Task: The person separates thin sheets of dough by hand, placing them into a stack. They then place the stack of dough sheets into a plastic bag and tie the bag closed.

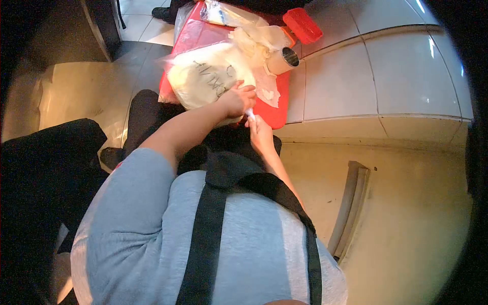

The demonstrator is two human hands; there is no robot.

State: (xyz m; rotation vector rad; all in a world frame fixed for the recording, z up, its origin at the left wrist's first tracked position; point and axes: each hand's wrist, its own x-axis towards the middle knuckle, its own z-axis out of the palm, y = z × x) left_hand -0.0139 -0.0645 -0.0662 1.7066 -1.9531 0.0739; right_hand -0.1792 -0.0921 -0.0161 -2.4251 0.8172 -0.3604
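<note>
A clear plastic bag full of something pale, with black handwriting on it, lies on the red tabletop in front of me. My left hand rests at the bag's near right edge, its fingers curled around the plastic. Just beside it, my right hand is closed on a narrow, whitish gathered end of the bag. Both hands are close together, and the exact grip of the fingertips is partly hidden.
Behind the bag lie crumpled pale wrapping, a metal can and a red plastic container. A tiled ledge runs along the right. Someone's dark-clothed leg is at my left.
</note>
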